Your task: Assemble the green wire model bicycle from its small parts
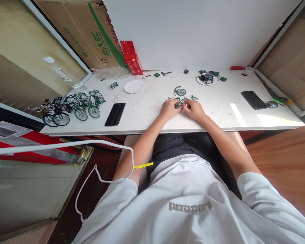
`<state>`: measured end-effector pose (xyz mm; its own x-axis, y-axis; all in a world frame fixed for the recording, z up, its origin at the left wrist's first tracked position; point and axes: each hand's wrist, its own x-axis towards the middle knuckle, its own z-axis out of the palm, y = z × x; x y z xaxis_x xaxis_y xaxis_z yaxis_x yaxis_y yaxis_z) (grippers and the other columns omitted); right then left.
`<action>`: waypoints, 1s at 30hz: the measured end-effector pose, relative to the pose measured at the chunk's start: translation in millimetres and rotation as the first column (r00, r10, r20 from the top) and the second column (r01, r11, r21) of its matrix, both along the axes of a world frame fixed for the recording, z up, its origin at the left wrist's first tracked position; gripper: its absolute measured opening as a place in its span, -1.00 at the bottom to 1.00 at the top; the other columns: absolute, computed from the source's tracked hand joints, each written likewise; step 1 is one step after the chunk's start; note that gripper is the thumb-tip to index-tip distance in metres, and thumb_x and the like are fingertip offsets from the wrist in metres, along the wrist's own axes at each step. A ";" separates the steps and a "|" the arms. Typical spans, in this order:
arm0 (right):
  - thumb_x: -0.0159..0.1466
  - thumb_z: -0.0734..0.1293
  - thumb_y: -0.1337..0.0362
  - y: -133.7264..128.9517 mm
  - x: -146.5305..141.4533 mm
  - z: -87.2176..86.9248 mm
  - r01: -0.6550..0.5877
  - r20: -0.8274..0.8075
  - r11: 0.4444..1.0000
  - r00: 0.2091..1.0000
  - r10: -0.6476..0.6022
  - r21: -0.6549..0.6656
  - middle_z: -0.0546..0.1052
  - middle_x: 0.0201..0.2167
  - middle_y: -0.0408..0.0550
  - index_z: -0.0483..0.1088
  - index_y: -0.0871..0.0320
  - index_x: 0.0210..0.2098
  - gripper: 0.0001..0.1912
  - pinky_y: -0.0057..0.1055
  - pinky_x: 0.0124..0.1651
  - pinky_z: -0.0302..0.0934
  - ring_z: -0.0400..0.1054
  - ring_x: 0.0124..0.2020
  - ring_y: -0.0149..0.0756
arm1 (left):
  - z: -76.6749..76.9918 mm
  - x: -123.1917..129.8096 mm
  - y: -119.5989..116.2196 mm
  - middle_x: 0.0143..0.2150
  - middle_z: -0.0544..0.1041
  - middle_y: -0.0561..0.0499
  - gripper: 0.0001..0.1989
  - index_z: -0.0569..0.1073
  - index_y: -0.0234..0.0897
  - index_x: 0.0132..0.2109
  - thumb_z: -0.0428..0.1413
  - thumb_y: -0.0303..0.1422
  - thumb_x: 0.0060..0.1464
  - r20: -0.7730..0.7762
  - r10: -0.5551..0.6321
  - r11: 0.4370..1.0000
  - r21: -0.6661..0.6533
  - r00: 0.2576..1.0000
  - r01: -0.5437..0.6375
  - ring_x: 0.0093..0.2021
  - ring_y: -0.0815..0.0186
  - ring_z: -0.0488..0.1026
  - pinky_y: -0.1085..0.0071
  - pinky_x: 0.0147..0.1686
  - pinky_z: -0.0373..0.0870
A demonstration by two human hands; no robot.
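Observation:
Close to the table's front edge, my left hand (168,109) and my right hand (193,109) meet around a small green model bicycle wheel (181,102). The fingers of both hands pinch it from either side, and the fingertips partly cover it. Just beyond lies another wheel with a curved green mudguard (180,91). Small green parts (194,97) rest on the table by my right fingertips. Several assembled model bicycles (73,106), green and black, stand crowded together at the left end.
A phone (115,114) lies left of my hands, another (254,100) to the right. Behind are a white plate (134,86), a red box (132,58) and a plate of black parts (206,79). A clear bottle (63,74) stands behind the bicycles. A white cable (91,143) hangs at left.

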<state>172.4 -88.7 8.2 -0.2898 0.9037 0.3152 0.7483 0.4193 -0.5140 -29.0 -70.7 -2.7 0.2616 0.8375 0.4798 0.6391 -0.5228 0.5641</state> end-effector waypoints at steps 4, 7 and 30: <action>0.54 0.17 0.06 3.0 0.7 -3.8 -0.024 -0.008 1.000 1.000 0.024 0.018 0.47 -0.48 -0.02 0.29 0.02 -0.36 -0.65 -0.26 -0.29 0.02 0.28 -0.42 -0.15 | -1.4 -0.1 1.0 -0.30 0.58 -0.06 -0.76 0.48 -0.19 -0.38 0.31 -0.31 0.24 0.025 -0.014 1.000 0.024 1.000 0.013 -0.32 0.22 0.45 0.28 -0.26 0.31; 0.55 0.15 0.01 3.8 0.8 -5.1 -0.014 -0.027 1.000 1.000 0.015 0.021 0.45 -0.50 -0.03 0.25 0.02 -0.37 -0.62 -0.26 -0.30 0.00 0.25 -0.44 -0.17 | -2.7 -0.8 1.9 -0.31 0.57 -0.05 -0.77 0.49 -0.19 -0.38 0.32 -0.33 0.23 0.030 -0.021 0.999 0.029 0.999 0.020 -0.33 0.23 0.44 0.28 -0.27 0.30; 0.49 0.24 0.03 3.8 1.7 -5.0 -0.025 -0.054 0.999 0.998 0.026 0.035 0.49 -0.48 -0.07 0.40 0.04 -0.21 -0.73 -0.28 -0.26 0.07 0.30 -0.44 -0.16 | -3.3 0.0 3.1 -0.29 0.60 -0.07 -0.78 0.51 -0.20 -0.38 0.33 -0.36 0.24 0.021 -0.005 0.999 0.053 1.000 0.004 -0.30 0.21 0.49 0.27 -0.27 0.32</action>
<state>174.1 -84.9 3.2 -0.2942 0.8846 0.3619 0.7086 0.4560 -0.5385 -29.1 -67.6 -6.0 0.2549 0.8093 0.5292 0.6251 -0.5554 0.5484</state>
